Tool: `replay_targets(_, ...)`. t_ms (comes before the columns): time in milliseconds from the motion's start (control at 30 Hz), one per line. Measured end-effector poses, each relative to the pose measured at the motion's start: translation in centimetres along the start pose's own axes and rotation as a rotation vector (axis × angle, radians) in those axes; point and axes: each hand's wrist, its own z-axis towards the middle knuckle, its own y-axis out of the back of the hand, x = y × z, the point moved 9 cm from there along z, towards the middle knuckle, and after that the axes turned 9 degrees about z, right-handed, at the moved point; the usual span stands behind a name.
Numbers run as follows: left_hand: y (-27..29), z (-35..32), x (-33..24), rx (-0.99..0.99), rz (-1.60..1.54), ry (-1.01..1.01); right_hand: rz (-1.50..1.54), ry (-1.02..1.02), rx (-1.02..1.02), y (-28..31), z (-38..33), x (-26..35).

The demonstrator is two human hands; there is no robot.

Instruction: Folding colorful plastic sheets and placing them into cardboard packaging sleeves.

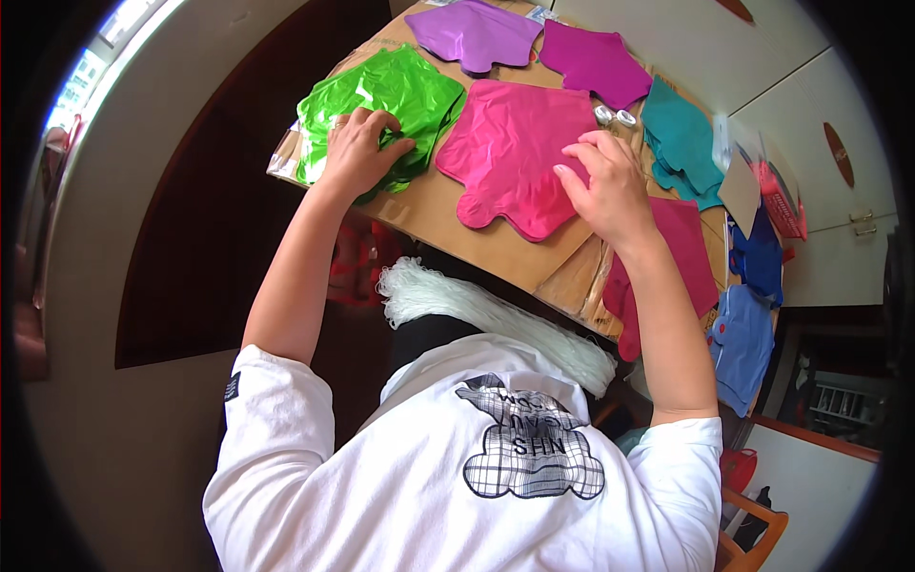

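Note:
My left hand (361,153) rests on a shiny bright green foil sheet (415,81), which looks like a flat, uninflated balloon. Its thumb and forefinger are apart, with a dark fold of green between them; the other fingertips are partly hidden. A pile of pink foil pieces (519,143) with lobed outlines lies just right of the green. Over the pink pile's right edge, my right hand (607,186) is bent with thumb and fingers apart, nothing visible in it. Two small silver round objects (615,116) sit beyond those fingers.
Cardboard (419,219) covers the table. Purple (477,36), magenta (596,62), teal (681,143), dark pink (672,253) and blue foil piles (743,334) ring the pink one. A white thread skein (496,319) lies across my lap. A red basket (782,200) stands far right.

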Motion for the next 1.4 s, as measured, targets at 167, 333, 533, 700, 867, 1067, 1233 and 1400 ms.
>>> replay_targets(167, -0.6, 0.4, 1.8, -0.084, -0.183, 0.042, 0.157, 0.055, 0.037, -1.6, 2.3, 3.9)
replay_targets(333, -0.2, 0.5, 2.0, -0.05, -0.292, 0.085, 0.374, 0.009, 0.158, -6.6, 4.2, 4.4)
replay_targets(533, 0.9, 0.6, 1.6, -0.022, -0.303, 0.108, 0.546, -0.286, 0.249, -12.0, 7.3, 3.2)
replay_targets(700, 5.1, -2.0, -3.5, -0.142, -0.202, -0.257, 0.547, -0.4, 0.324, -15.1, 8.0, 1.6)
replay_targets(867, 3.1, -3.5, -5.7, -0.046, -0.043, -0.522, 0.618, -0.461, 0.383, -15.9, 7.4, 1.2)
replay_targets(1067, 2.5, -1.9, -2.0, 0.01, -0.359, -0.123, 0.75, -0.535, 0.398, -16.7, 6.8, 0.3)
replay_targets(1233, 0.3, -1.3, 1.5, 0.246, -0.781, 0.313, 0.734, -0.457, 0.268, -15.3, 7.7, 0.9)
replay_targets(1400, 0.7, -1.3, 2.3, 0.295, -0.802, 0.323, 0.517, -0.229, 0.228, -13.9, 8.4, 3.2)
